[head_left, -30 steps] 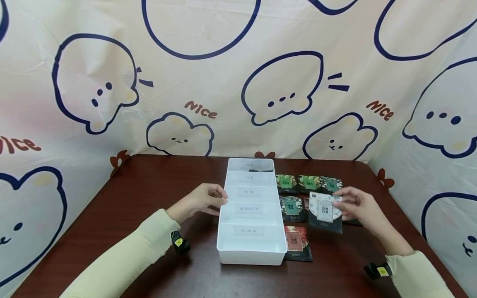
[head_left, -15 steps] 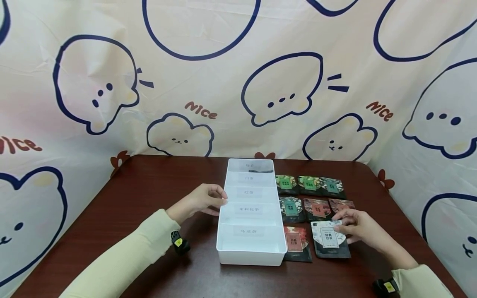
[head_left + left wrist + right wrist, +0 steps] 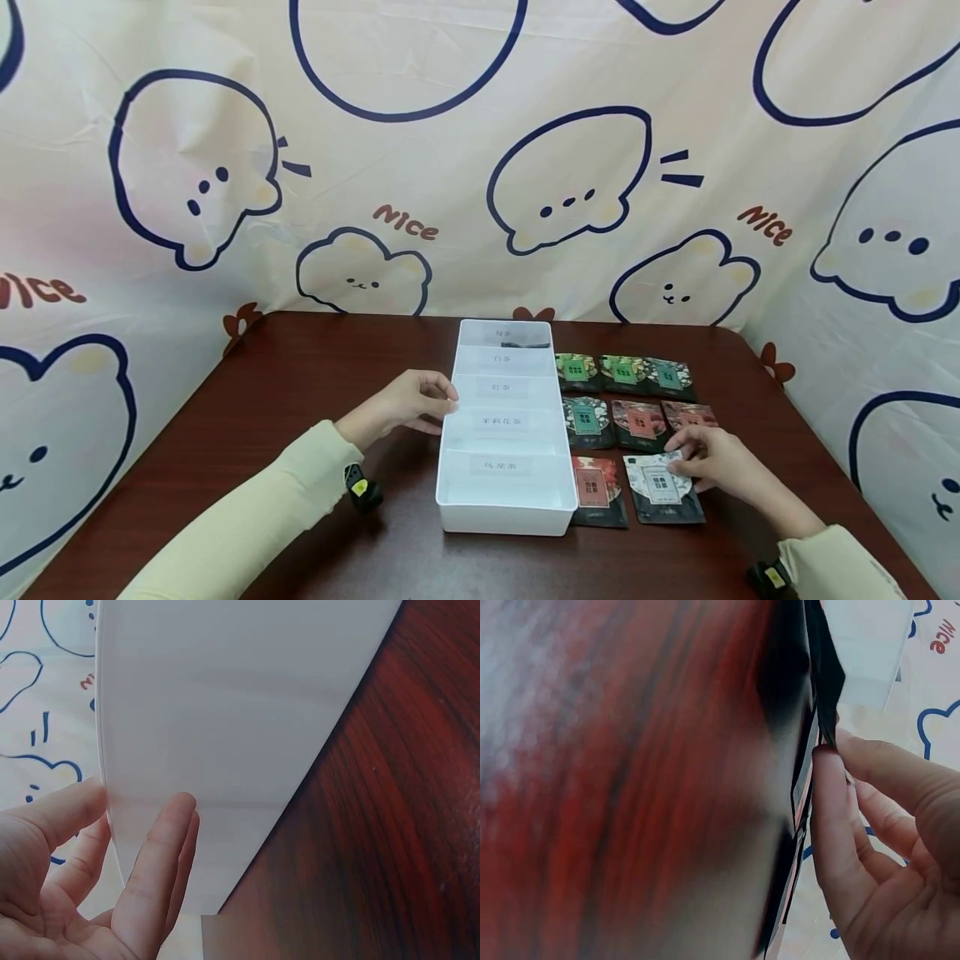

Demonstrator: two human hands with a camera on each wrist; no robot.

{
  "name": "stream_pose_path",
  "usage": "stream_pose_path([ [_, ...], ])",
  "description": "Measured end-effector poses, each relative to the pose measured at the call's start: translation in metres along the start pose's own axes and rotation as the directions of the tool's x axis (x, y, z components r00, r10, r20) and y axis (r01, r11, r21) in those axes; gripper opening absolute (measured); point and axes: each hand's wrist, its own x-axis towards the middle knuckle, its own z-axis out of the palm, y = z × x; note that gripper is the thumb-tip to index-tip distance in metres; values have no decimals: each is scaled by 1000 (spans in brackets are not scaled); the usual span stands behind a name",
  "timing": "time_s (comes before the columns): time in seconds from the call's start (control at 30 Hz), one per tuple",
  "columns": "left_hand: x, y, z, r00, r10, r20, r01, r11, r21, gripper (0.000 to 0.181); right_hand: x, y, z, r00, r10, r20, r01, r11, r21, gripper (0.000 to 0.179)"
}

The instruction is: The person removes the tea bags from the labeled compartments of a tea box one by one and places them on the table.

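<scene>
A long white divided box (image 3: 510,521) stands on the table, with labels across its compartments. My left hand (image 3: 405,406) grips its left rim. In the left wrist view, two fingers (image 3: 154,874) lie along the outside wall, and another fingertip is at the rim. My right hand (image 3: 716,462) pinches the upper right corner of a black tea sachet (image 3: 663,492) with a white floral top and pale label. That sachet lies close over the table at the front right. The right wrist view shows its dark edge (image 3: 826,682) between thumb and finger.
Green sachets (image 3: 576,371) form the back row right of the box. Behind the held sachet is a row with a teal sachet (image 3: 587,422) and two reddish sachets (image 3: 639,423). A red sachet (image 3: 597,492) lies by the box's front corner. A dark sachet (image 3: 525,344) shows in the far compartment.
My right hand has brought the white-topped sachet down and toward me, from over the middle row to the front row, then turned it slightly. My left hand has stayed at the box rim.
</scene>
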Motion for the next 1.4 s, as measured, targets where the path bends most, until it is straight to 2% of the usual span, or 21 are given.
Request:
stream_pose_path([
  [0.13, 0, 0, 0, 1000, 0, -2, 0, 1000, 5, 17, 0, -3, 1, 1000, 7, -13, -8, 999, -33, 29],
  [0.5, 0, -1, 0, 1000, 4, 4, -4, 1000, -5, 17, 1, -3, 0, 997, 79, 19, -79, 997, 1, 30],
  [1.13, 0, 1, 2, 1000, -8, -17, 9, 1000, 17, 17, 0, -2, 1, 995, 86, 54, -87, 996, 9, 29],
  [1.27, 1, 1, 2, 1000, -14, -15, 14, 1000, 19, 17, -1, -5, -4, 996, 66, 60, -69, 997, 39, 30],
  [1.4, 2, 1, 1, 1000, -18, -19, 18, 1000, 14, 16, 1, -17, -17, 999, -9, 50, 3, 993, 118, 35],
])
